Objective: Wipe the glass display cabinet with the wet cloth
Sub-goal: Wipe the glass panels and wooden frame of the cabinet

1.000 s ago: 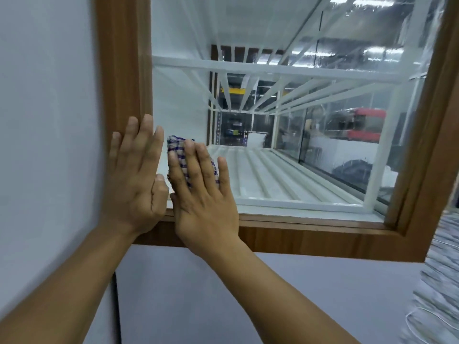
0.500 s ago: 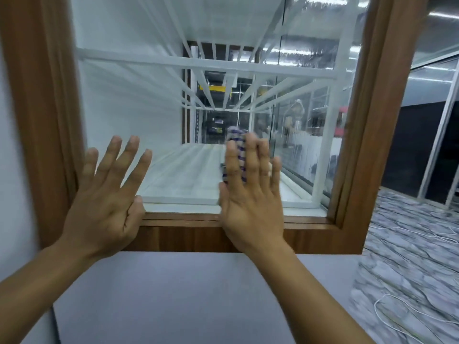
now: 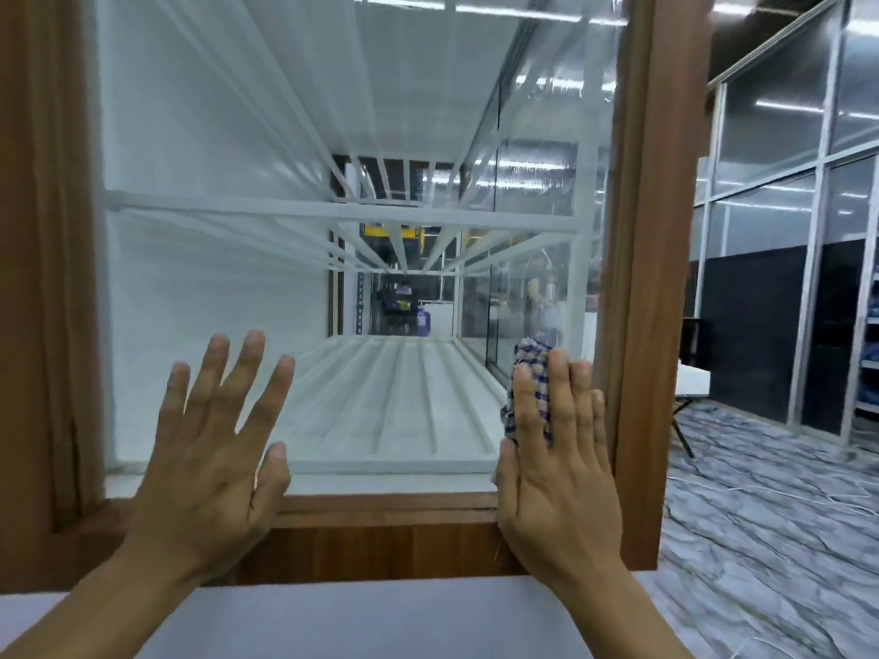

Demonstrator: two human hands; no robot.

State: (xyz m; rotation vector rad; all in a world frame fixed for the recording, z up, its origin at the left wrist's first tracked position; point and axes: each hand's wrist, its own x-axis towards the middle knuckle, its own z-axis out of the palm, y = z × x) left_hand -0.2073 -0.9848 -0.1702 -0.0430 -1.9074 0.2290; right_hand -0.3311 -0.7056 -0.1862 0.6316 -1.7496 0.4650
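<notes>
Right hand (image 3: pixel 554 473) flat, fingers together, pressing checked cloth (image 3: pixel 528 397) on cabinet glass (image 3: pixel 333 278) at lower right, beside the wooden frame (image 3: pixel 637 278). Left hand (image 3: pixel 214 459) empty, fingers spread, flat on glass lower left.

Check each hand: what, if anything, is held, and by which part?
The right hand presses the checked cloth flat against the glass under its fingers, covering the cloth's lower part; no pinch grip. The left hand is spread open, holding nothing.
</notes>
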